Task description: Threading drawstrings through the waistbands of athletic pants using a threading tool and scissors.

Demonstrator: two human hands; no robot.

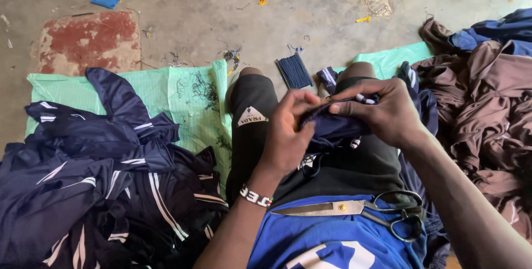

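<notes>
Together left hand [285, 133] and right hand [382, 111] pinch soft navy cloth [332, 127] (striped) — scissors [360, 211] nearby.

a small white triangular label [252, 116] sits on the black shorts, left of centre of the frame.

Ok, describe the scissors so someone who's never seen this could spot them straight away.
Start at the seated person's lap, where the blue shirt meets the black shorts. The scissors lie flat across it, below both hands. They are the only metal thing there: long silver blades pointing left, black loop handles to the right.
</notes>
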